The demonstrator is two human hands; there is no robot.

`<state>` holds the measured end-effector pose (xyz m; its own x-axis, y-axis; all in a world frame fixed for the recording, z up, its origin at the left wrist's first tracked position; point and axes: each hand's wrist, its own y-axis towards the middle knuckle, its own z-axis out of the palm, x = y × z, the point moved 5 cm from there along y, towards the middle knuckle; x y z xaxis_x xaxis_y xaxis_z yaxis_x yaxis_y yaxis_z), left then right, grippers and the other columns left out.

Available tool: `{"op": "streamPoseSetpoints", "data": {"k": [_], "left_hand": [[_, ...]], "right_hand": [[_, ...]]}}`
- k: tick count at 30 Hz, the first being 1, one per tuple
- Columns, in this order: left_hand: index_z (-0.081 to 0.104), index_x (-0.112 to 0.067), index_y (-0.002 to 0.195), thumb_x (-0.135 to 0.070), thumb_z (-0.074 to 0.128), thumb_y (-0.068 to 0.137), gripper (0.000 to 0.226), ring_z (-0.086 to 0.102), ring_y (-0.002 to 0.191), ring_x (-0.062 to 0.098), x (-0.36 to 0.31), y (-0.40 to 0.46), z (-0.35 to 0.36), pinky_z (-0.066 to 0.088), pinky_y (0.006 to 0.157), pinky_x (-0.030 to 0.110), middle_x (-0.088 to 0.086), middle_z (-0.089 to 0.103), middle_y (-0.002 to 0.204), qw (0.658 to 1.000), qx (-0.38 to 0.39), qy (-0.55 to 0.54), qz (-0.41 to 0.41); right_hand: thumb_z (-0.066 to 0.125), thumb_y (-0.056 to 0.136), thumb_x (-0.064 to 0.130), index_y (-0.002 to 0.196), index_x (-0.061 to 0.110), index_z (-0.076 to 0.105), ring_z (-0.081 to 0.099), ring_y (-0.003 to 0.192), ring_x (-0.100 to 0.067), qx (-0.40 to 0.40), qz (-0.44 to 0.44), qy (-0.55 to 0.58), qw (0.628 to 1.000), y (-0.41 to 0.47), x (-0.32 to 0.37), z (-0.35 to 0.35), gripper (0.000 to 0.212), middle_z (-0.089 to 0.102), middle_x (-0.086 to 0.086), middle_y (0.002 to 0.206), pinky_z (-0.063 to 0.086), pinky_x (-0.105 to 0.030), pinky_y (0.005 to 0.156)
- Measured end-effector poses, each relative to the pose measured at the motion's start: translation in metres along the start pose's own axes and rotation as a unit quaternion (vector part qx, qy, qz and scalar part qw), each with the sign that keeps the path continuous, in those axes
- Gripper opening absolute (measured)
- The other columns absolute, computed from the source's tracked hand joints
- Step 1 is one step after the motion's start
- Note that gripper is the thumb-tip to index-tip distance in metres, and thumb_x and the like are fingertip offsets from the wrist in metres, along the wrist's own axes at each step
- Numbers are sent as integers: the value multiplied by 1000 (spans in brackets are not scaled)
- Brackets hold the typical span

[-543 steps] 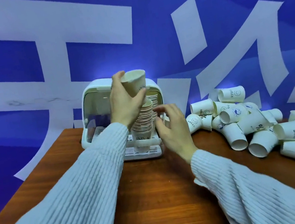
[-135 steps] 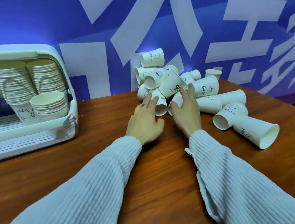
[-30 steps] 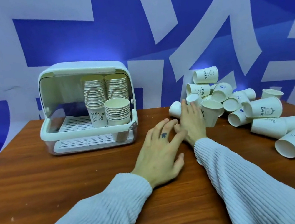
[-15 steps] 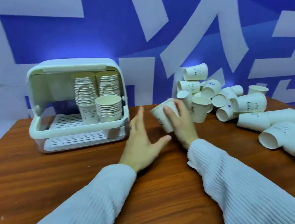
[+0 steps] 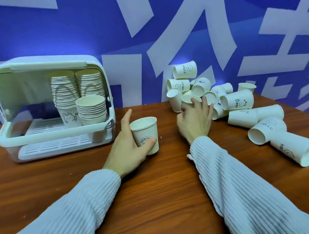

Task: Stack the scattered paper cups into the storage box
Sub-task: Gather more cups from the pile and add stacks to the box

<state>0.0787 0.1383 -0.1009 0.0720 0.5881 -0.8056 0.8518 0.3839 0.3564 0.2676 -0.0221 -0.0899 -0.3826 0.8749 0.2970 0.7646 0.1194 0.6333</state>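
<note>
Nearest the camera, two pale ribbed sleeves [image 5: 52,232] stretch forward over the brown wooden table [image 5: 159,197]. The left hand [image 5: 128,149] holds an upright paper cup [image 5: 146,135] standing on the table just right of the storage box, thumb curled across its printed front and fingers wrapped behind, the index finger raised straight beside the rim. To the right of that cup, the right hand [image 5: 195,120] lies palm down with its fingers reaching into the near edge of the cup pile [image 5: 217,96]; they rest on a cup [image 5: 188,99] there, but whether they grip it cannot be told. The pile lies well right of the box, most cups on their sides, a few trailing toward the table's right edge. Farther back on the left, the white storage box [image 5: 53,105] stands open, holding two tall stacks of cups [image 5: 77,87] and a shorter stack [image 5: 92,110] in front of them. Behind everything hangs a blue wall [image 5: 73,28] with large white characters.
</note>
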Motion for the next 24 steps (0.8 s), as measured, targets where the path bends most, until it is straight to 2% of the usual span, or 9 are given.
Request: {"op": "streamPoseSetpoints", "data": {"k": [4,8,10,12,14,16,18,22,24], "left_hand": [[6,-35,161,-41,79,86,105,33,147,13,-5,-3,-1,26,118,31,-2,34,163,1000,-10,18,7],[21,-37,157,-42,80,84,94,40,141,11,-23,-6,-16,39,116,40,-10,40,156,998,-55,-6,36],[33,-33,151,-40,83,81,86,51,128,6,-39,-3,-40,47,107,32,-13,50,143,988,-136,-34,62],[43,-26,141,-33,86,79,76,56,112,-4,-53,-1,-70,48,93,17,-16,55,129,968,-226,-74,78],[44,-22,136,-30,87,79,71,57,108,-8,-58,0,-101,47,86,11,-20,54,122,942,-304,-117,80],[42,-21,137,-32,85,80,72,58,112,1,-54,-2,-130,50,91,18,-17,54,123,920,-360,-140,70],[40,-19,139,-34,83,81,74,58,116,10,-46,-3,-153,52,97,25,-9,54,126,906,-392,-150,60],[39,-19,140,-31,81,82,74,58,118,13,-36,-4,-174,52,97,23,-5,54,129,895,-414,-158,45],[39,-19,140,-31,82,82,73,58,116,11,-33,-4,-176,52,99,29,-7,54,126,894,-418,-155,38]], "right_hand": [[56,93,24,110,24,79,50,132,-27,-44,-14,26,999,-4,4,-11,29,71,2,121,20,-47,123],[56,93,21,104,27,78,58,110,-20,-123,-30,176,976,-12,17,-43,25,71,9,110,35,-39,109],[57,95,14,107,24,74,61,106,-14,-142,-70,295,942,-18,39,-65,24,70,10,109,41,-32,104],[61,97,10,109,24,68,65,106,-9,-99,-54,454,884,-21,64,-81,20,70,10,108,47,-23,98],[66,95,7,107,27,66,67,104,-7,-46,-25,560,827,-23,93,-89,23,71,10,106,52,-24,95],[69,93,6,105,25,68,69,102,-9,-24,-33,582,812,-23,121,-94,22,72,8,104,55,-29,95],[70,92,7,105,23,71,69,99,-7,-15,-62,577,814,-21,147,-99,20,73,12,100,56,-29,93],[71,92,12,104,22,75,68,97,-2,17,-128,536,834,-14,191,-99,16,75,13,98,58,-33,92],[70,93,14,104,22,77,70,97,-5,67,-168,500,847,-11,211,-92,16,77,12,100,58,-38,93]]}}
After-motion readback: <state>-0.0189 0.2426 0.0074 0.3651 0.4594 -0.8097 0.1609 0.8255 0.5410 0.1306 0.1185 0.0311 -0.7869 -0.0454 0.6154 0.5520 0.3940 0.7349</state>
